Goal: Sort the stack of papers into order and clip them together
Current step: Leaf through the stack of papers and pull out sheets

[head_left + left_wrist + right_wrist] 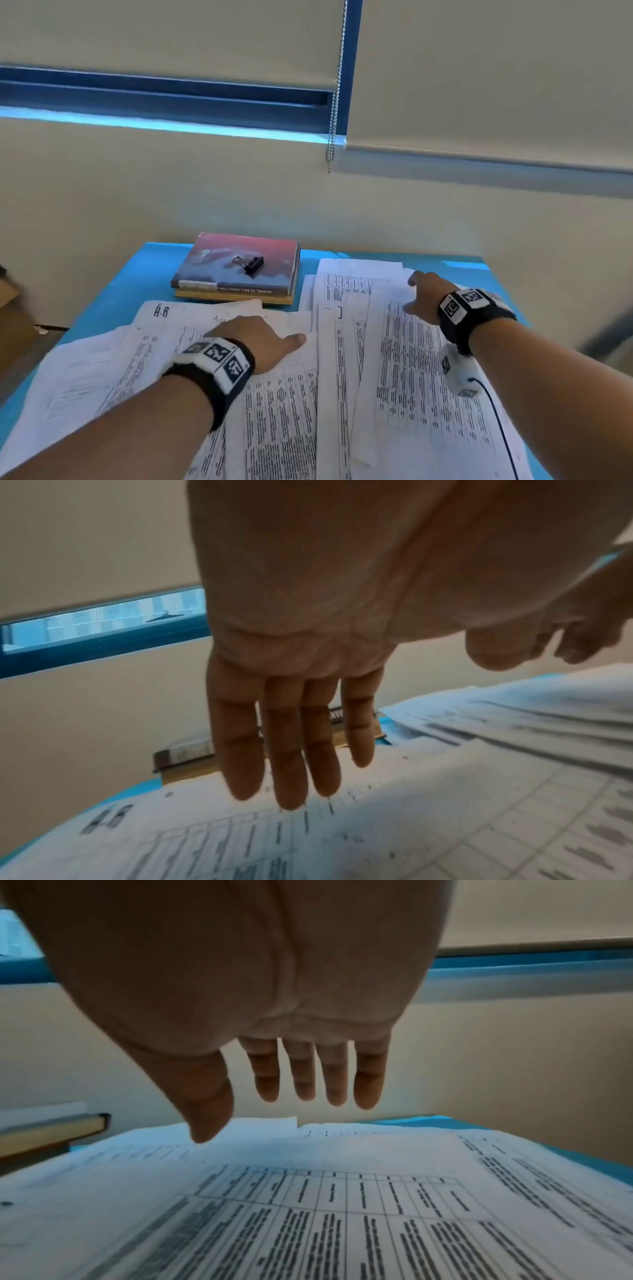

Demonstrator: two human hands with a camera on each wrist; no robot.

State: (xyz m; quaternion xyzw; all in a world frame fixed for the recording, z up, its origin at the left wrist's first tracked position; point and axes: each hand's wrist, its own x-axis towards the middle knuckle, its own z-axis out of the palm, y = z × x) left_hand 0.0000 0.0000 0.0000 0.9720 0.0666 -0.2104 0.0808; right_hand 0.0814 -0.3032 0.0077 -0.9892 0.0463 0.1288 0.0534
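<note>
Several printed papers (284, 404) lie fanned out loosely across the blue table (120, 298), some overlapping at angles. A black binder clip (249, 263) sits on top of the books (236, 267) at the back. My left hand (263, 339) hovers flat just over the left sheets (377, 818), fingers (287, 764) straight, holding nothing. My right hand (423, 296) reaches over the right-hand sheets (342, 1218) with fingers (335, 1074) extended and thumb apart, above the paper without touching it.
Two stacked books (185, 753) stand at the table's back, left of the papers. A beige wall and a window with blinds and a bead chain (334, 113) rise behind. A black cable (500, 421) runs from my right wrist over the sheets.
</note>
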